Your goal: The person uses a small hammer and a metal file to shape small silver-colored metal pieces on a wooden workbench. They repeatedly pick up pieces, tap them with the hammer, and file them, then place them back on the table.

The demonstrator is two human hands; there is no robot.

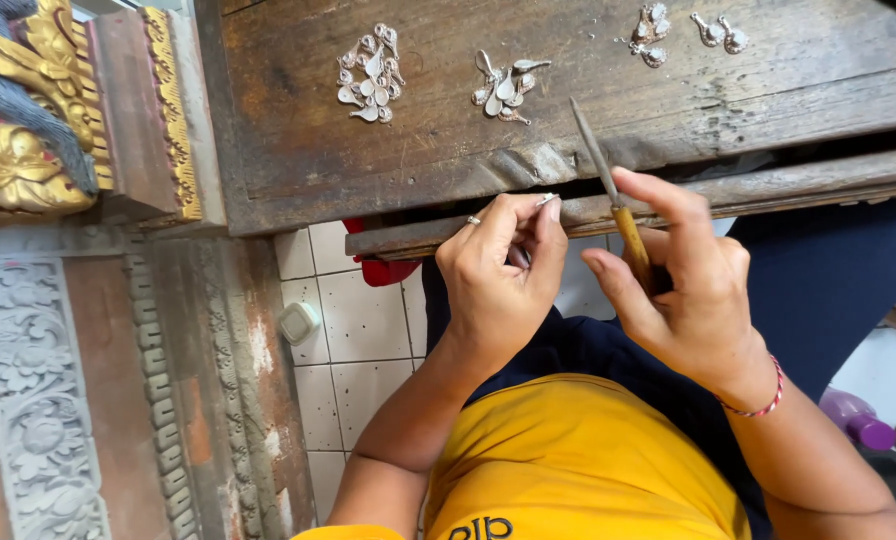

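Worn wooden bench [388, 160] fills upper frame; its front edge gives you brace for both hands. Free room only below edge, over your lap. Your right hand [683, 290] at centre right closed round file [613, 195], tip resting on bench. Left hand [498, 275] pinches small silver piece [547, 200] at edge. Silver clusters [370, 75] lie apart, upper frame.
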